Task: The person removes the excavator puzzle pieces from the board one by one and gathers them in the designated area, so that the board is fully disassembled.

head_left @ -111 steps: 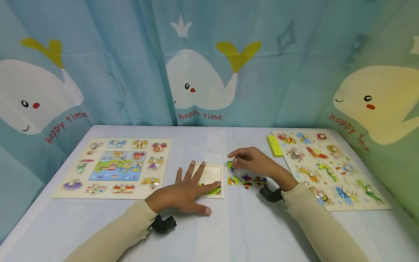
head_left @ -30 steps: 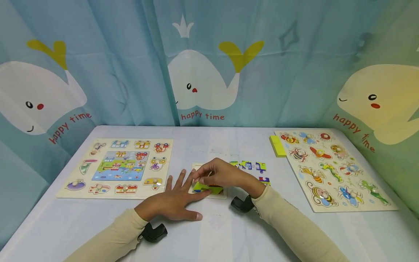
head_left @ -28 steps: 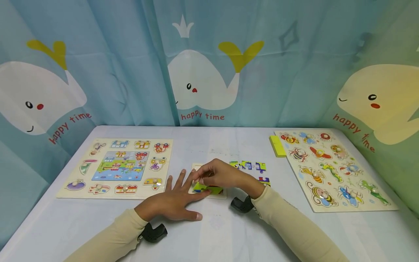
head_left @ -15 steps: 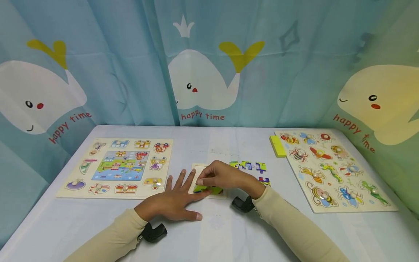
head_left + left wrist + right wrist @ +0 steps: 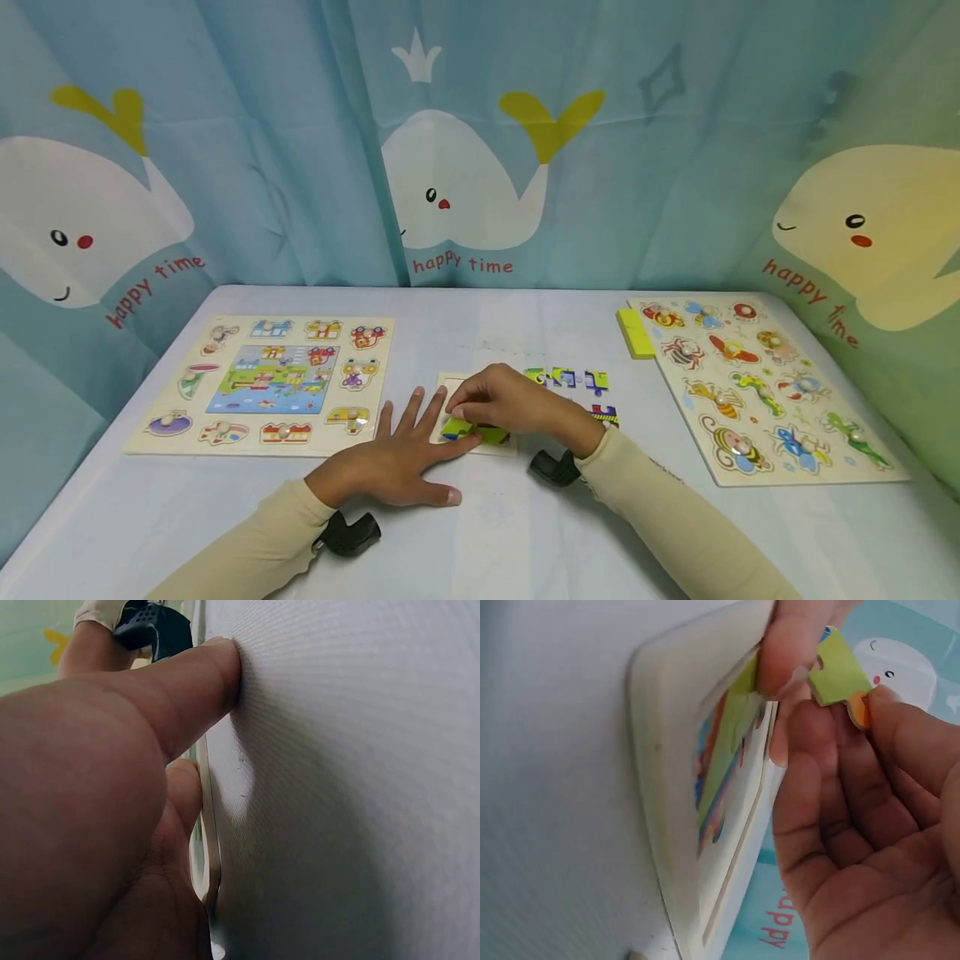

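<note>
My right hand (image 5: 510,404) pinches a green jigsaw piece (image 5: 840,671) with an orange knob between thumb and fingers. It holds the piece tilted, just above a small wooden puzzle tray (image 5: 656,735). Joined pieces (image 5: 731,735) lie along the tray's near side. My left hand (image 5: 397,467) is spread flat with straight fingers. Its index fingertip presses on the pieces in the tray, while the thumb (image 5: 206,682) rests on the white cloth. Fingers hide much of the tray's inside in the head view.
Loose jigsaw pieces (image 5: 596,382) lie right of the tray, partly behind the right wrist. A yellow block (image 5: 635,335) touches the bug peg board (image 5: 825,475) on the right. Another peg board (image 5: 180,446), with vehicles, lies left. A whale-print curtain (image 5: 330,167) stands behind.
Since the oldest frame, my right hand has moved left from the loose pieces to the tray with a piece. Lately it only shifts and tilts the piece slightly; the left hand stays put.
</note>
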`<state>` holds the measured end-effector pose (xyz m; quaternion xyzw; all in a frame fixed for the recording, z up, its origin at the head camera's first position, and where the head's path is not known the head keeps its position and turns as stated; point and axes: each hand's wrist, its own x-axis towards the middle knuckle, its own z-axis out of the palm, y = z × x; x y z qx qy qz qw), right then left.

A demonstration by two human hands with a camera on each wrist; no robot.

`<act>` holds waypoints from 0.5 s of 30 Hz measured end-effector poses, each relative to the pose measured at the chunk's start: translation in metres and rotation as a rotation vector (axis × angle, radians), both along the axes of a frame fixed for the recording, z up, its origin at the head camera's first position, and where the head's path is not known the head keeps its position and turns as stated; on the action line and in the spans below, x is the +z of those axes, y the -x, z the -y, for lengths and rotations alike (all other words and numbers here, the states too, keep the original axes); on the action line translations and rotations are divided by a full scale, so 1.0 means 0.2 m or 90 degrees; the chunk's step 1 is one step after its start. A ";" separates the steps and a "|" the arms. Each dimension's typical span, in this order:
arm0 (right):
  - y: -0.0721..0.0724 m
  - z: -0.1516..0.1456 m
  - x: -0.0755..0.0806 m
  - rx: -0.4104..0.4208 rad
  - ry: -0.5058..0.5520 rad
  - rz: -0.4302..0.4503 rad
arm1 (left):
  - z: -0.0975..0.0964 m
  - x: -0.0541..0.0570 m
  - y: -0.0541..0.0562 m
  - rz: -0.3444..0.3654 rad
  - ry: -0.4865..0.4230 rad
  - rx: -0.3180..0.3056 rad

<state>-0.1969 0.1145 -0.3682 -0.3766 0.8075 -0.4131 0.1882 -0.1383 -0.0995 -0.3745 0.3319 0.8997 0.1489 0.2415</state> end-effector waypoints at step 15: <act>-0.02 0.00 0.02 0.031 -0.074 -0.086 | 0.00 -0.01 0.00 -0.005 -0.004 -0.004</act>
